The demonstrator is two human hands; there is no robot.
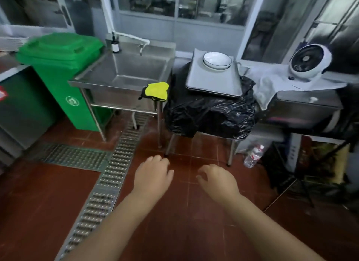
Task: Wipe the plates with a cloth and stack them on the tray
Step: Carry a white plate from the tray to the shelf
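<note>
White plates with a dark rim (217, 61) sit stacked at the far end of a grey metal tray (213, 83), which lies on a table draped in black plastic (209, 113). A yellow cloth (156, 91) hangs over the front right corner of the steel sink (124, 70). My left hand (152, 175) and my right hand (217, 178) hover low over the red tiled floor, well short of the table, fingers loosely curled and holding nothing.
A green wheeled bin (62, 70) stands left of the sink. A white fan (309, 60) rests on a white cloth on the steel counter at right. A metal floor drain grate (108, 179) runs diagonally. A plastic bottle (253, 156) lies under the counter.
</note>
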